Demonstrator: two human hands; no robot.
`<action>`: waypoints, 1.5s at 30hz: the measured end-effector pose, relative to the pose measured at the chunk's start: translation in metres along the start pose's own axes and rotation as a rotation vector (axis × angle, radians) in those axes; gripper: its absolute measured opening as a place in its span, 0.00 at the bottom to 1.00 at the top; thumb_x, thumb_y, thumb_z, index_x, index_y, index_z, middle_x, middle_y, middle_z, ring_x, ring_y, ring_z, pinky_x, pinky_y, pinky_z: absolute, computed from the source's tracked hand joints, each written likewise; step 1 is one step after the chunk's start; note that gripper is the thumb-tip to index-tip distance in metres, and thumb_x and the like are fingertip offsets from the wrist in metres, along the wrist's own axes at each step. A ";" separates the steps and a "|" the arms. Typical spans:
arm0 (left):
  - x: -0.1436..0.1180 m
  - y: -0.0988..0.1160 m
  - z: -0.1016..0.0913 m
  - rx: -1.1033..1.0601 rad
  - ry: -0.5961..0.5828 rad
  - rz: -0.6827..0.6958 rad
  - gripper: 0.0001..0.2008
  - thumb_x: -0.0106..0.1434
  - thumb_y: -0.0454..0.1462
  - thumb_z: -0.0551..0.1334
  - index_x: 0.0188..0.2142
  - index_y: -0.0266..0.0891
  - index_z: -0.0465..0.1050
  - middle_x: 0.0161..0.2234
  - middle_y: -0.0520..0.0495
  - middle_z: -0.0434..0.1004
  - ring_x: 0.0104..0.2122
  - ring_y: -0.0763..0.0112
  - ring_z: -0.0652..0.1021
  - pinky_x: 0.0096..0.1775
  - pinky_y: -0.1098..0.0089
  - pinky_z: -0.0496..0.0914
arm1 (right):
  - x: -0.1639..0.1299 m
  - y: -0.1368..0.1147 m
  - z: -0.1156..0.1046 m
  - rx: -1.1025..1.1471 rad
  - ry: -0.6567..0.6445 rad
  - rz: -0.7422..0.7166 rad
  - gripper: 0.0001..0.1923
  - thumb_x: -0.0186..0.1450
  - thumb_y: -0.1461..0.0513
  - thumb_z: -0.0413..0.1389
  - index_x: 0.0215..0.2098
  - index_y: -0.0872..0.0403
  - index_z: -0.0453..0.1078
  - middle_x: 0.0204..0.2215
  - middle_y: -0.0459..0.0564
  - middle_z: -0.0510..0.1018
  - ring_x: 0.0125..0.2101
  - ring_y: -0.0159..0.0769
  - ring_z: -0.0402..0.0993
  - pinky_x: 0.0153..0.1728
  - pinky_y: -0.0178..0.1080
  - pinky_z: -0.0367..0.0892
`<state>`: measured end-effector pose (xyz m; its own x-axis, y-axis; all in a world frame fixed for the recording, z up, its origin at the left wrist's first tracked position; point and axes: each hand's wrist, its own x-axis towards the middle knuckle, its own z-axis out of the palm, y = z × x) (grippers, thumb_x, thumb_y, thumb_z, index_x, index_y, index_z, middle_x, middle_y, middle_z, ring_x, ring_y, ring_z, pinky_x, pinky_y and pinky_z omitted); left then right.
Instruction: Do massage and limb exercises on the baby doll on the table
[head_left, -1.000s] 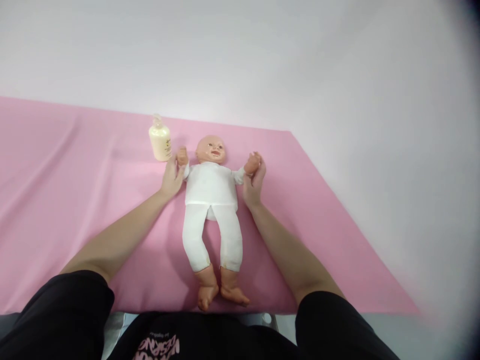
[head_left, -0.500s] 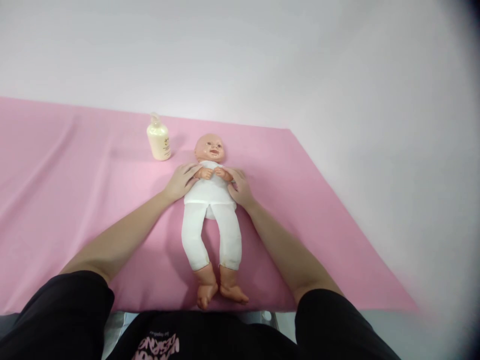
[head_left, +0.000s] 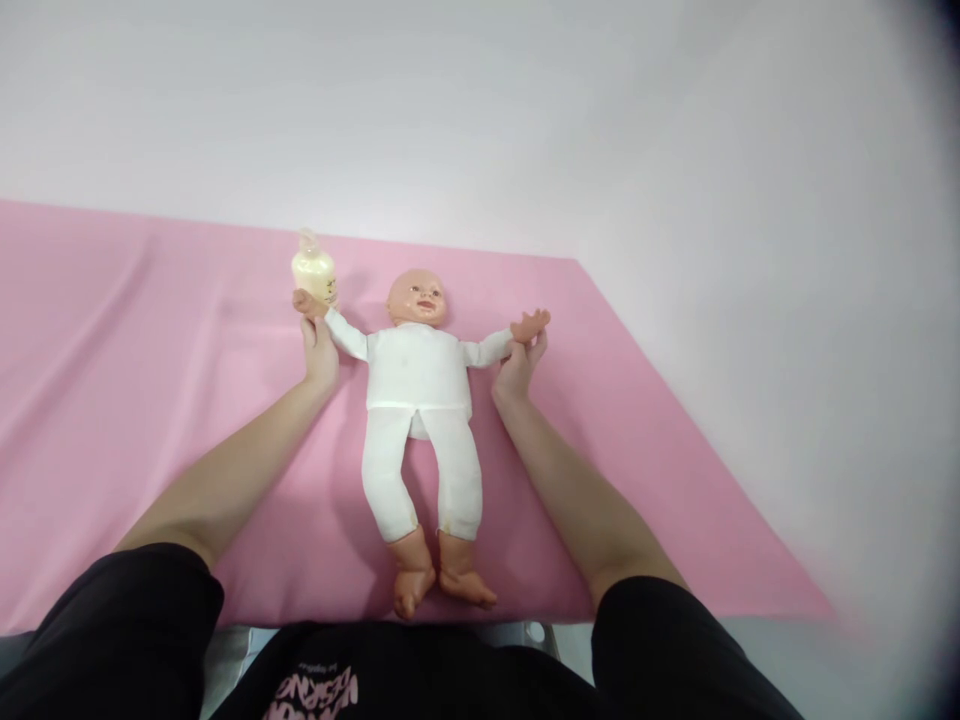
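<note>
Doll on its back on pink sheet, both arms held spread by our two hands

We find the doll (head_left: 417, 375) lying face up on the pink sheet (head_left: 150, 380), head toward the wall, feet toward our body, dressed in a white suit. Our left hand (head_left: 319, 350) is closed on the doll's wrist at the side nearer the lotion bottle (head_left: 313, 272), with the arm stretched outward; the doll's small hand lies just in front of the bottle, and we cannot tell whether they touch. Our right hand (head_left: 520, 365) grips the other wrist from below, fingers curled about it, that arm drawn straight out from the doll's shoulder. The bottle stands upright beside the doll's head, toward our left
</note>
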<state>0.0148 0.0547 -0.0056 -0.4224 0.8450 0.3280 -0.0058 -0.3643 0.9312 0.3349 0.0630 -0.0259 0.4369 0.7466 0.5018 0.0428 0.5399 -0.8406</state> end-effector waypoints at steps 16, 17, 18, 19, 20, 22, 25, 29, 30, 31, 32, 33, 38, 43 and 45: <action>-0.001 0.004 0.000 0.067 0.011 0.077 0.23 0.73 0.55 0.53 0.56 0.44 0.63 0.62 0.38 0.70 0.63 0.60 0.71 0.66 0.56 0.62 | 0.000 -0.003 0.000 0.036 0.082 0.078 0.38 0.60 0.63 0.49 0.69 0.49 0.47 0.71 0.56 0.56 0.69 0.40 0.60 0.70 0.59 0.56; -0.004 0.006 0.001 0.107 -0.059 0.169 0.26 0.71 0.57 0.54 0.58 0.44 0.62 0.63 0.37 0.68 0.64 0.59 0.70 0.67 0.56 0.61 | -0.002 -0.009 0.003 0.025 0.020 -0.010 0.39 0.61 0.62 0.50 0.69 0.48 0.46 0.71 0.56 0.56 0.70 0.40 0.59 0.70 0.58 0.55; -0.006 0.009 0.001 0.146 -0.134 0.253 0.28 0.71 0.58 0.54 0.60 0.43 0.62 0.63 0.36 0.67 0.65 0.57 0.68 0.68 0.55 0.59 | -0.005 -0.015 0.005 0.007 -0.042 -0.099 0.39 0.62 0.61 0.51 0.69 0.48 0.46 0.71 0.56 0.55 0.70 0.40 0.57 0.71 0.57 0.54; -0.009 0.012 0.003 0.188 -0.214 0.321 0.30 0.70 0.59 0.53 0.61 0.42 0.62 0.63 0.35 0.67 0.65 0.56 0.68 0.68 0.54 0.58 | -0.008 -0.020 0.007 -0.021 -0.100 -0.171 0.38 0.63 0.60 0.53 0.69 0.48 0.47 0.71 0.56 0.55 0.71 0.41 0.56 0.72 0.56 0.52; -0.011 0.015 0.004 0.236 -0.295 0.375 0.31 0.70 0.59 0.53 0.61 0.40 0.63 0.62 0.34 0.68 0.65 0.54 0.68 0.68 0.53 0.58 | -0.012 -0.026 0.009 -0.059 -0.154 -0.213 0.36 0.65 0.59 0.54 0.69 0.47 0.49 0.71 0.56 0.56 0.71 0.42 0.55 0.72 0.56 0.53; -0.015 0.019 0.006 0.351 -0.425 0.450 0.32 0.70 0.59 0.52 0.61 0.38 0.65 0.60 0.32 0.71 0.63 0.50 0.70 0.67 0.48 0.58 | -0.019 -0.033 0.011 -0.137 -0.240 -0.247 0.32 0.67 0.57 0.56 0.68 0.47 0.54 0.68 0.56 0.62 0.69 0.43 0.60 0.70 0.55 0.56; -0.017 0.019 0.008 0.532 -0.520 0.513 0.32 0.70 0.57 0.53 0.62 0.38 0.67 0.61 0.32 0.72 0.65 0.47 0.68 0.68 0.43 0.51 | -0.028 -0.037 0.012 -0.230 -0.366 -0.322 0.27 0.67 0.61 0.56 0.64 0.46 0.62 0.60 0.54 0.73 0.61 0.43 0.71 0.65 0.53 0.65; -0.019 0.016 0.010 0.654 -0.634 0.551 0.27 0.72 0.51 0.53 0.64 0.41 0.67 0.64 0.36 0.70 0.69 0.49 0.63 0.70 0.44 0.46 | -0.029 -0.037 0.012 -0.329 -0.562 -0.448 0.27 0.63 0.67 0.54 0.60 0.45 0.69 0.56 0.51 0.78 0.57 0.44 0.74 0.62 0.54 0.68; -0.019 0.016 0.010 0.672 -0.672 0.550 0.26 0.73 0.50 0.52 0.64 0.41 0.67 0.64 0.37 0.70 0.69 0.50 0.63 0.69 0.44 0.49 | -0.028 -0.037 0.013 -0.352 -0.612 -0.459 0.27 0.62 0.67 0.53 0.58 0.45 0.70 0.55 0.50 0.79 0.57 0.44 0.74 0.62 0.55 0.67; -0.020 0.016 0.010 0.687 -0.708 0.549 0.26 0.73 0.49 0.52 0.64 0.42 0.67 0.64 0.37 0.70 0.69 0.50 0.64 0.69 0.45 0.51 | -0.027 -0.038 0.014 -0.374 -0.652 -0.461 0.27 0.61 0.68 0.53 0.57 0.45 0.72 0.55 0.49 0.80 0.57 0.45 0.74 0.63 0.56 0.66; -0.020 0.016 0.010 0.699 -0.736 0.549 0.25 0.73 0.48 0.51 0.64 0.41 0.67 0.64 0.37 0.70 0.68 0.51 0.65 0.68 0.45 0.54 | -0.026 -0.038 0.014 -0.392 -0.676 -0.458 0.27 0.60 0.68 0.52 0.56 0.46 0.72 0.54 0.48 0.80 0.57 0.45 0.74 0.63 0.56 0.66; -0.020 0.016 0.010 0.708 -0.754 0.552 0.25 0.73 0.47 0.51 0.65 0.41 0.67 0.64 0.36 0.70 0.68 0.51 0.65 0.67 0.46 0.56 | -0.026 -0.039 0.015 -0.407 -0.684 -0.452 0.27 0.59 0.68 0.52 0.56 0.46 0.72 0.54 0.48 0.80 0.57 0.45 0.74 0.63 0.57 0.65; -0.020 0.017 0.010 0.717 -0.737 0.572 0.25 0.73 0.47 0.52 0.64 0.39 0.68 0.63 0.35 0.71 0.65 0.50 0.68 0.65 0.48 0.60 | -0.027 -0.038 0.014 -0.409 -0.667 -0.427 0.27 0.60 0.67 0.52 0.56 0.46 0.71 0.55 0.49 0.79 0.57 0.45 0.73 0.62 0.56 0.66; -0.019 0.019 0.010 0.505 -0.575 0.509 0.29 0.73 0.54 0.51 0.64 0.38 0.65 0.60 0.33 0.73 0.60 0.49 0.73 0.64 0.48 0.63 | -0.029 -0.033 0.013 -0.286 -0.474 -0.291 0.26 0.65 0.60 0.56 0.62 0.46 0.65 0.58 0.54 0.75 0.60 0.44 0.71 0.65 0.54 0.65; -0.018 0.017 0.009 0.357 -0.475 0.440 0.31 0.73 0.55 0.50 0.65 0.39 0.61 0.63 0.33 0.69 0.63 0.52 0.70 0.66 0.51 0.61 | -0.027 -0.033 0.014 -0.205 -0.374 -0.237 0.29 0.66 0.58 0.56 0.65 0.47 0.59 0.62 0.55 0.70 0.64 0.43 0.66 0.68 0.54 0.61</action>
<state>0.0299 0.0369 0.0062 0.1204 0.7582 0.6408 0.4030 -0.6272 0.6664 0.3092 0.0303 -0.0094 0.0430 0.7209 0.6917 0.2944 0.6525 -0.6983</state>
